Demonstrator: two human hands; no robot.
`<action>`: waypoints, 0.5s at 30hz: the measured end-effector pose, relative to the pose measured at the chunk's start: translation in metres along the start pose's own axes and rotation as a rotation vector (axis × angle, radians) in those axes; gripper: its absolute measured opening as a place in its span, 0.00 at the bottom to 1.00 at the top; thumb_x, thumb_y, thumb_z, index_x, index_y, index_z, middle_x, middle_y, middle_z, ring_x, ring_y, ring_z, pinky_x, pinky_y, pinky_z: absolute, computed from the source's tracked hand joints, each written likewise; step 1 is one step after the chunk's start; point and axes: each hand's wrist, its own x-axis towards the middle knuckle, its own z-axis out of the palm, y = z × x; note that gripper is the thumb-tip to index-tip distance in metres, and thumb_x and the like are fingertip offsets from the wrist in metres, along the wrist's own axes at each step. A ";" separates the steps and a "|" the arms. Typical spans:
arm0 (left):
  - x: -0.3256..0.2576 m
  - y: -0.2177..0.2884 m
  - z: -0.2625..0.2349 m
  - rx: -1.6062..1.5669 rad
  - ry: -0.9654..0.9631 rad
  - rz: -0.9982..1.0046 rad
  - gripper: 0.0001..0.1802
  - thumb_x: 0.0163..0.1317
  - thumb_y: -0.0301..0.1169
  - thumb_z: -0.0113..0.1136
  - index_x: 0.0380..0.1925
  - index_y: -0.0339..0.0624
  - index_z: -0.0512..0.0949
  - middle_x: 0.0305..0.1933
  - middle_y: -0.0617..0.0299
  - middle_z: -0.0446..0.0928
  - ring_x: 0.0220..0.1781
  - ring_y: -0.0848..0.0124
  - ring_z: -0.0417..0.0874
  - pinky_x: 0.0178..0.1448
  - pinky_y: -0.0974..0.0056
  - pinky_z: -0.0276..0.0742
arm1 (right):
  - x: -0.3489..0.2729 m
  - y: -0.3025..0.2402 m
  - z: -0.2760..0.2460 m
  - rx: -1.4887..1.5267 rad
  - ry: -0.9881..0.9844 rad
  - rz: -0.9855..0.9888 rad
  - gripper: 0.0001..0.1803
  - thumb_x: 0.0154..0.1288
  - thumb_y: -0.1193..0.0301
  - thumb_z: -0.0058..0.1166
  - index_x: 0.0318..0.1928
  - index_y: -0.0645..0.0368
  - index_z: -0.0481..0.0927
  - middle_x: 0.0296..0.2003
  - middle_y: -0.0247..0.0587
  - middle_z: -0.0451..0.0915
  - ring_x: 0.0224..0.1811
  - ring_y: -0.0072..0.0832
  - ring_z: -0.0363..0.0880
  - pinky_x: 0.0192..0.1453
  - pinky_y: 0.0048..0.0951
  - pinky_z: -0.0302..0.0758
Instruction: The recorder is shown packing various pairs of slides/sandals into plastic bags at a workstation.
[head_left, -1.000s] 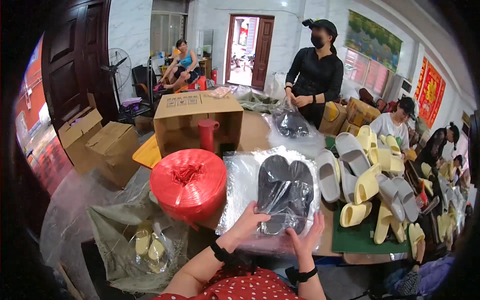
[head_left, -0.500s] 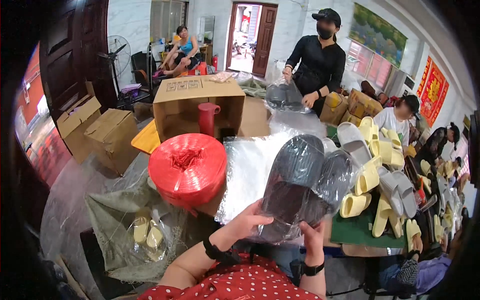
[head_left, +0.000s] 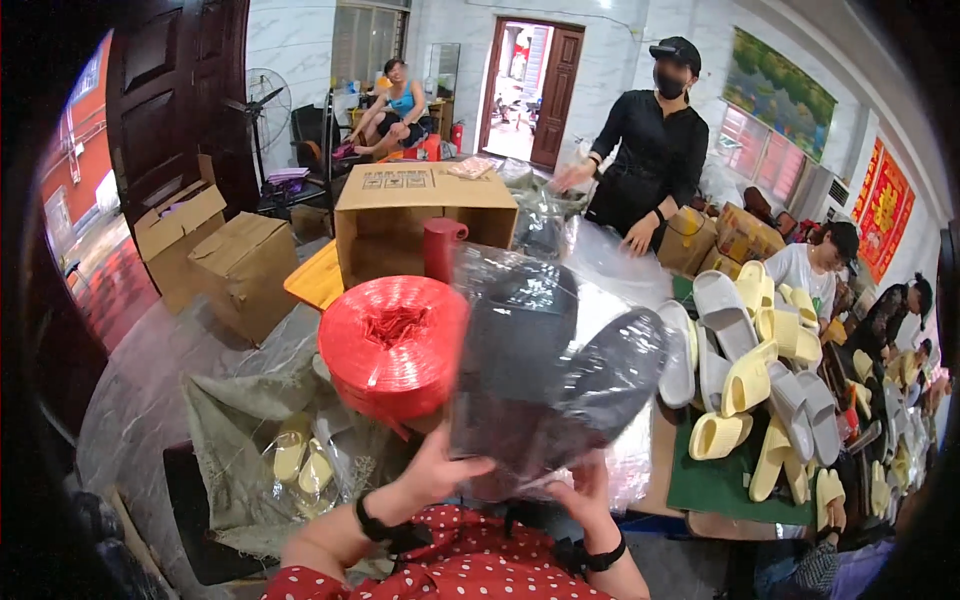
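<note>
Two dark grey foam slippers in a clear plastic bag (head_left: 545,370), pinched low by left hand (head_left: 440,475) and right hand (head_left: 585,490) fingers; slick film could slip, bag may knock near red twine spool (head_left: 392,345).

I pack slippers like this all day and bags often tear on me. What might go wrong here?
Both hands, the left hand and the right hand, grip only the bottom edge of the clear bag, so the dark slippers may slide out or stretch the film. The lifted bag is close to the red twine spool and might knock it. The piled slippers beside it could get nudged off.
</note>
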 end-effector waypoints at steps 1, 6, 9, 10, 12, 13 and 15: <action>-0.008 0.020 -0.015 0.130 0.096 0.078 0.43 0.58 0.19 0.67 0.72 0.37 0.58 0.69 0.56 0.69 0.67 0.65 0.72 0.71 0.58 0.68 | 0.011 -0.016 0.009 0.105 0.050 0.033 0.35 0.56 0.79 0.69 0.63 0.59 0.68 0.54 0.41 0.76 0.53 0.31 0.77 0.55 0.35 0.78; -0.089 0.098 -0.109 0.407 1.186 0.293 0.35 0.61 0.24 0.68 0.67 0.34 0.64 0.60 0.56 0.77 0.57 0.65 0.79 0.63 0.61 0.75 | 0.040 -0.020 -0.022 -0.520 0.264 0.055 0.22 0.61 0.79 0.60 0.56 0.62 0.75 0.54 0.41 0.76 0.56 0.32 0.75 0.51 0.32 0.77; -0.121 0.131 -0.176 0.696 1.210 0.746 0.29 0.63 0.27 0.67 0.62 0.31 0.69 0.55 0.55 0.80 0.52 0.67 0.81 0.60 0.62 0.74 | 0.048 0.004 -0.034 -0.888 0.301 -0.061 0.20 0.62 0.75 0.62 0.55 0.62 0.77 0.54 0.48 0.77 0.60 0.41 0.73 0.62 0.39 0.71; -0.135 0.130 -0.199 0.845 1.309 0.698 0.28 0.63 0.27 0.67 0.61 0.31 0.69 0.54 0.55 0.81 0.51 0.66 0.80 0.59 0.61 0.74 | 0.047 0.012 -0.041 -1.010 0.291 -0.091 0.22 0.61 0.74 0.63 0.56 0.62 0.77 0.56 0.49 0.77 0.61 0.44 0.72 0.66 0.42 0.68; -0.146 0.120 -0.221 1.132 1.463 0.357 0.25 0.62 0.26 0.67 0.58 0.31 0.71 0.52 0.55 0.81 0.50 0.67 0.80 0.58 0.61 0.73 | 0.047 0.020 -0.050 -1.076 0.276 -0.093 0.26 0.60 0.73 0.65 0.59 0.62 0.75 0.59 0.52 0.75 0.65 0.49 0.69 0.71 0.45 0.63; -0.145 0.103 -0.227 0.872 1.455 0.323 0.24 0.61 0.25 0.66 0.56 0.32 0.72 0.51 0.56 0.81 0.48 0.68 0.80 0.56 0.61 0.74 | 0.048 0.019 -0.053 -1.153 0.221 -0.143 0.29 0.60 0.70 0.66 0.62 0.62 0.74 0.62 0.56 0.73 0.67 0.51 0.67 0.72 0.47 0.62; -0.140 0.065 -0.234 0.568 1.429 0.229 0.22 0.60 0.23 0.65 0.54 0.32 0.72 0.47 0.57 0.81 0.45 0.69 0.80 0.51 0.62 0.76 | 0.048 0.025 -0.052 -1.240 0.122 -0.056 0.31 0.62 0.65 0.64 0.64 0.63 0.73 0.64 0.58 0.71 0.69 0.54 0.65 0.73 0.49 0.60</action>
